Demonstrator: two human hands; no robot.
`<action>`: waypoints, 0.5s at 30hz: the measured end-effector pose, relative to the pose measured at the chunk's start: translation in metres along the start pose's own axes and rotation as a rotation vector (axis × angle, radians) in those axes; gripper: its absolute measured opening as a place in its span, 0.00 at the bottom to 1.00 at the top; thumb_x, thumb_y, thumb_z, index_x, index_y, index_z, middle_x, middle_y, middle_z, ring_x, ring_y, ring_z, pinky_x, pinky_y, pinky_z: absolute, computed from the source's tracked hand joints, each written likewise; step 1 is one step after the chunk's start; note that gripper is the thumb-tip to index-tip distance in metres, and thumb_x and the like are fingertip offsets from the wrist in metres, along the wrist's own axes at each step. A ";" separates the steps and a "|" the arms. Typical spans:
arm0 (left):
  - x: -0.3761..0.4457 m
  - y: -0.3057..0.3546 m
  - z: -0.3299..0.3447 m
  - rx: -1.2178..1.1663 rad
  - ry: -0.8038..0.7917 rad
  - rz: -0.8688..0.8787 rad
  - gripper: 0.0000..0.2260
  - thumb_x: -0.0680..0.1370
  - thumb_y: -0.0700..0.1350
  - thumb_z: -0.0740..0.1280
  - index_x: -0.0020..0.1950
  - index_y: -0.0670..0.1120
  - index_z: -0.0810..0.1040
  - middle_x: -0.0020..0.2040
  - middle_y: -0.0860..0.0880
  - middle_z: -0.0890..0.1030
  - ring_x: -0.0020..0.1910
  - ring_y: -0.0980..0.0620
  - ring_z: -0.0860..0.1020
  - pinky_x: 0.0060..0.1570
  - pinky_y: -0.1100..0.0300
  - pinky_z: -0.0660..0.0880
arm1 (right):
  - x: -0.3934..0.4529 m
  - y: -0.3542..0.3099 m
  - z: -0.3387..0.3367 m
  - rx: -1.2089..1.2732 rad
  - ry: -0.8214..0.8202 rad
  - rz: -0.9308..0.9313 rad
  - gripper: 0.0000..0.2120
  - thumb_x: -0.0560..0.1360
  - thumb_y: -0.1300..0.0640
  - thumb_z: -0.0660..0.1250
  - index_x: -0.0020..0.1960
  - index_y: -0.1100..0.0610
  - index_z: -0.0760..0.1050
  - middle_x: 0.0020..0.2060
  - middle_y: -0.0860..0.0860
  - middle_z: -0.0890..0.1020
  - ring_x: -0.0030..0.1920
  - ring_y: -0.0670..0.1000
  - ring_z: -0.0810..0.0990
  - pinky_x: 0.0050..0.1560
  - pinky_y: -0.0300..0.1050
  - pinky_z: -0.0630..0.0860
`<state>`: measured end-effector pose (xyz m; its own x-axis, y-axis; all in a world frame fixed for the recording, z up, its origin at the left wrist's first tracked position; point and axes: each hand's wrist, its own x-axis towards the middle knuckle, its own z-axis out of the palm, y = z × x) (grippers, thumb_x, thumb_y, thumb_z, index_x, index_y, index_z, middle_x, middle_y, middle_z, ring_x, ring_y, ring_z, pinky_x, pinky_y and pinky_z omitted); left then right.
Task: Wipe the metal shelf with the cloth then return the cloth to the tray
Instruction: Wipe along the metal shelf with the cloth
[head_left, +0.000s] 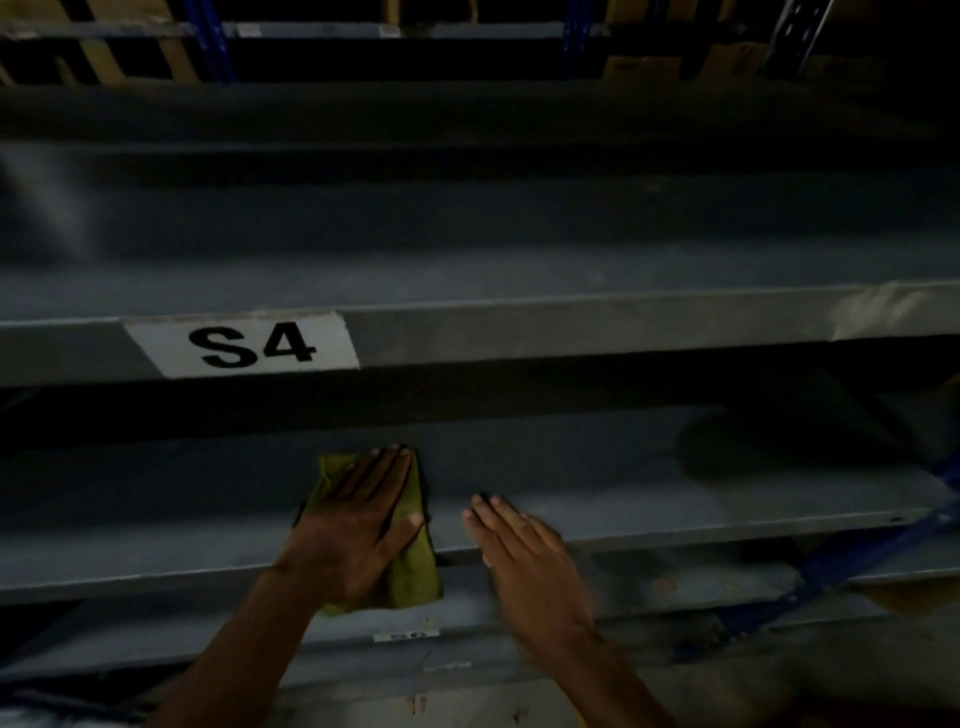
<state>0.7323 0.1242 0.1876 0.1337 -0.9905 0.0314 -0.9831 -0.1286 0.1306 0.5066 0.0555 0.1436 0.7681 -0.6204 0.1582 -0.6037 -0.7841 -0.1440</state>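
A grey metal shelf (649, 499) runs across the lower half of the view. On it lies an olive-green cloth (415, 566), draped over the shelf's front edge. My left hand (353, 525) lies flat on the cloth with straight fingers pressing it down. My right hand (524, 556) rests flat on the bare shelf just to the right of the cloth, fingers straight, holding nothing. No tray is in view.
Above is another grey shelf (571, 322) with a white label reading S4 (244, 345). A dark rounded object (769, 441) sits at the shelf's back right. A blue rack beam (852, 556) slants at the right. Cardboard boxes (644, 67) stand far behind.
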 end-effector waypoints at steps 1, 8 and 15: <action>0.001 0.000 -0.001 -0.004 0.005 -0.001 0.38 0.72 0.71 0.31 0.77 0.52 0.39 0.76 0.54 0.41 0.75 0.56 0.39 0.71 0.63 0.35 | 0.001 0.000 0.000 0.005 -0.001 -0.007 0.30 0.71 0.57 0.53 0.73 0.52 0.63 0.72 0.47 0.67 0.72 0.47 0.64 0.70 0.44 0.52; 0.029 -0.006 0.009 -0.051 -0.019 -0.069 0.38 0.67 0.73 0.27 0.73 0.57 0.32 0.76 0.57 0.36 0.76 0.56 0.38 0.73 0.60 0.37 | 0.002 -0.001 0.000 0.060 0.109 -0.030 0.26 0.72 0.56 0.57 0.70 0.51 0.70 0.70 0.46 0.72 0.70 0.46 0.69 0.65 0.44 0.62; 0.039 0.008 0.006 -0.080 0.046 -0.055 0.43 0.67 0.73 0.26 0.76 0.50 0.38 0.77 0.54 0.42 0.74 0.56 0.39 0.70 0.63 0.32 | 0.001 -0.004 0.003 0.033 0.107 0.004 0.24 0.73 0.55 0.57 0.69 0.50 0.72 0.69 0.45 0.73 0.70 0.45 0.67 0.68 0.41 0.58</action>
<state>0.7287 0.0843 0.1836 0.1943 -0.9786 0.0675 -0.9613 -0.1763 0.2117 0.5103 0.0576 0.1414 0.7375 -0.6231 0.2604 -0.5981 -0.7817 -0.1765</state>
